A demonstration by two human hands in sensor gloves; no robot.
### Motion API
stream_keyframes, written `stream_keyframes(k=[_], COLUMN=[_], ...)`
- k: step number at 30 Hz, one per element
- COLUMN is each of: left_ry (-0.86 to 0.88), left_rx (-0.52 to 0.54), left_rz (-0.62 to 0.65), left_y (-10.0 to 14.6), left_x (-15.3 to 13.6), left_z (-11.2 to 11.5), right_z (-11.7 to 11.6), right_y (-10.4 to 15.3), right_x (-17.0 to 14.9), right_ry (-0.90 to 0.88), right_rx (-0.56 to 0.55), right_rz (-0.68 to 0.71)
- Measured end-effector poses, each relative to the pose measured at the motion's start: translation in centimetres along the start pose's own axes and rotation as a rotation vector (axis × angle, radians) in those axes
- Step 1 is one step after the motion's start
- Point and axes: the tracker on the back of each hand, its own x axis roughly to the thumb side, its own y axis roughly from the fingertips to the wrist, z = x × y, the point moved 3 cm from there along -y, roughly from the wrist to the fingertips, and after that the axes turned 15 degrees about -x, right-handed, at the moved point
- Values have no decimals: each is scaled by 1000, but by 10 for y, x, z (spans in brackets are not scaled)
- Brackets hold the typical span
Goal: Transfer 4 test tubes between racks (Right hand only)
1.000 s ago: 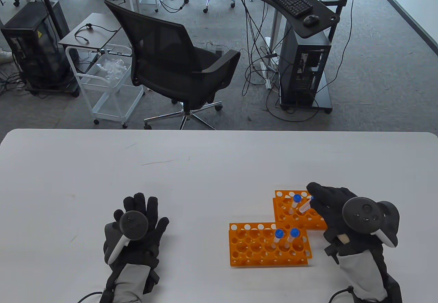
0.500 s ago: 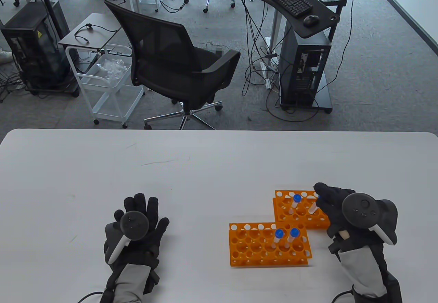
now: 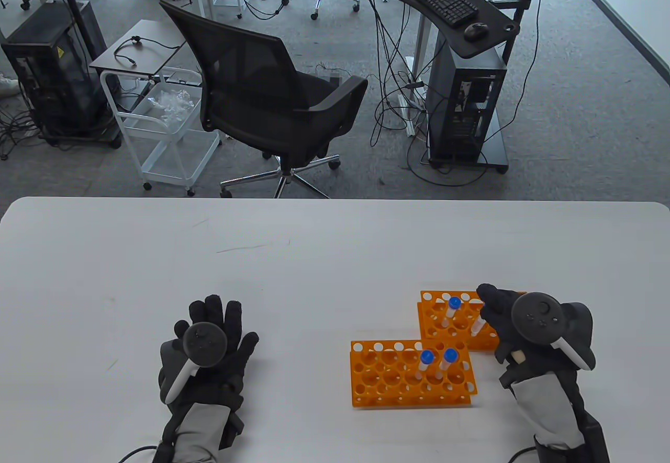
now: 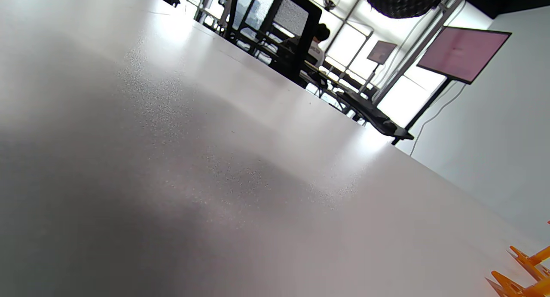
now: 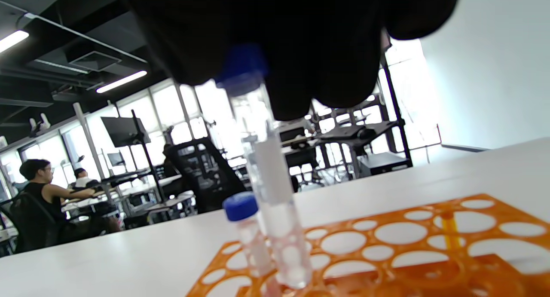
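Two orange racks stand on the white table. The near rack [image 3: 387, 379] holds two blue-capped tubes [image 3: 425, 362]. The far rack [image 3: 434, 322] holds one blue-capped tube [image 3: 451, 310] upright. My right hand [image 3: 500, 312] grips another tube [image 3: 477, 325] by its capped end over the far rack's right part. In the right wrist view this tube [image 5: 270, 194] hangs from my fingers [image 5: 300, 52] with its bottom in a hole of the far rack [image 5: 429, 232], beside the standing tube [image 5: 247, 232]. My left hand [image 3: 209, 342] rests flat on the table, holding nothing.
The left wrist view shows bare table [image 4: 215, 181] and an orange rack corner [image 4: 524, 271] at the lower right. An office chair [image 3: 261, 97], a white cart [image 3: 162, 128] and a computer stand [image 3: 460, 97] are on the floor beyond the table's far edge.
My right hand has drawn back toward me and a little lower, carrying the tube from a tilted pose over the far rack's middle to its right part. The left hand has not moved.
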Motion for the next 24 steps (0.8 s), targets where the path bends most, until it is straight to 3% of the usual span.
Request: stream_keyframes(k=[24], left_ry=[4], left_rx=[-2], left_rz=[1], left_y=[0], left_x=[-1], left_z=[0], right_z=[-28], right_y=[1], right_x=[-9], right_ry=[34], right_rx=[50], right_rz=[-8])
